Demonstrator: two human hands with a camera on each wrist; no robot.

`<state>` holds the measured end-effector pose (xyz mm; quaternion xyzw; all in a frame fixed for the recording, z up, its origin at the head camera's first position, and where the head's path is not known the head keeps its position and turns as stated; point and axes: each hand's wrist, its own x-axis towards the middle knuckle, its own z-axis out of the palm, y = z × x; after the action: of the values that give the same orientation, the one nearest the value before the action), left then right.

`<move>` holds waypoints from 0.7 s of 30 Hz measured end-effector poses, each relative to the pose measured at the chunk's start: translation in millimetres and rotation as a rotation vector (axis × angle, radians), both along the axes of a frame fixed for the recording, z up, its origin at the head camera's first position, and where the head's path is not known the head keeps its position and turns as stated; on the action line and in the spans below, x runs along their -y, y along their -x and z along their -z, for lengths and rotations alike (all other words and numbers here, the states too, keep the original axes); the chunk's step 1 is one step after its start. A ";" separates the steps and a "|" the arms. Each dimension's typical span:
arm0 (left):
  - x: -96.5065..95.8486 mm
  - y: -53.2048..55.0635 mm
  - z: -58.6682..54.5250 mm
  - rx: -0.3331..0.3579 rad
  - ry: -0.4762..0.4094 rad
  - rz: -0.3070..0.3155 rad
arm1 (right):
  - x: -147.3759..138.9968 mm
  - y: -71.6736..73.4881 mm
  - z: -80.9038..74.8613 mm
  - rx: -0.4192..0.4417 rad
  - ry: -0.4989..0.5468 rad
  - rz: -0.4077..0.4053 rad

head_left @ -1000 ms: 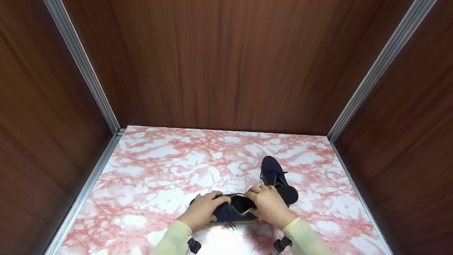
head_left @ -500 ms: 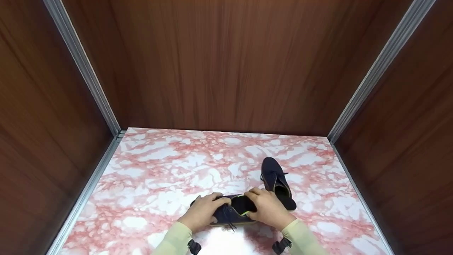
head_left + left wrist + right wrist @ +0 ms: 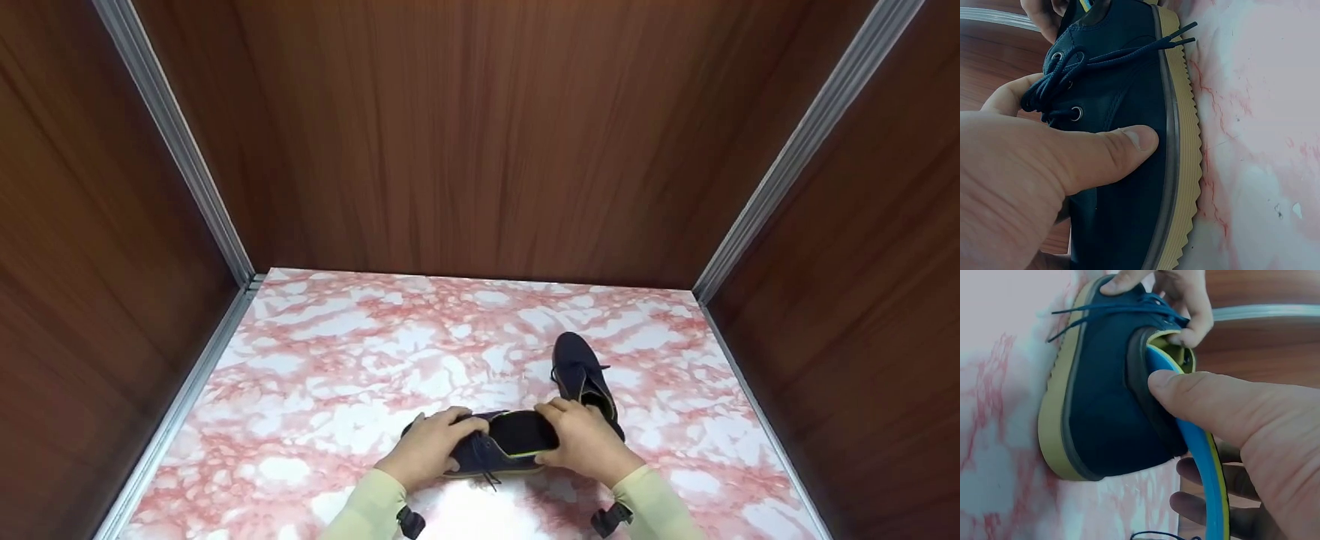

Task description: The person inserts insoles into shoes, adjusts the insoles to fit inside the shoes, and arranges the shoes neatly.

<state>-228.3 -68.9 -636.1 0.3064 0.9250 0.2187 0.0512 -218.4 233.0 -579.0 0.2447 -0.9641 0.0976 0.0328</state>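
Observation:
A dark navy lace-up shoe (image 3: 487, 455) with a tan ridged sole stands on the marbled surface, toe to the left. My left hand (image 3: 429, 448) grips its front part; in the left wrist view the thumb presses the side below the laces (image 3: 1067, 79). An insole (image 3: 525, 433), black on top and blue underneath (image 3: 1199, 450) with a yellow edge, runs partly into the shoe's opening and sticks out past the heel. My right hand (image 3: 581, 439) holds this insole, thumb on the blue underside by the collar. The insole's front end is hidden inside the shoe.
A matching navy shoe (image 3: 574, 360) stands beyond my right hand, toe pointing away, its heel partly hidden by the hand. Brown wood-grain panels (image 3: 465, 150) with metal rails (image 3: 180, 135) enclose the red-and-white marbled surface (image 3: 337, 360) at the back and sides.
My right hand has shifted slightly right along the shoe, and more of the insole shows in the opening. The insole's outer end has dropped lower. My left hand stays in place.

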 end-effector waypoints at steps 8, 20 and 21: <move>1.3 -1.0 -0.6 0.005 -0.006 0.002 | 0.3 -3.9 -5.2 -0.147 -0.024 -0.035; 0.7 -0.7 2.6 -0.049 0.001 0.000 | 7.8 -8.2 -6.9 -0.315 -0.032 -0.096; 0.6 -0.7 2.3 -0.051 -0.001 0.000 | 8.1 -8.1 -6.7 -0.315 -0.031 -0.098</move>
<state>-227.7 -69.6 -638.3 0.3119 0.9258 0.2116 0.0276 -210.3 224.9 -572.3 0.3041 -0.9354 0.0445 0.1750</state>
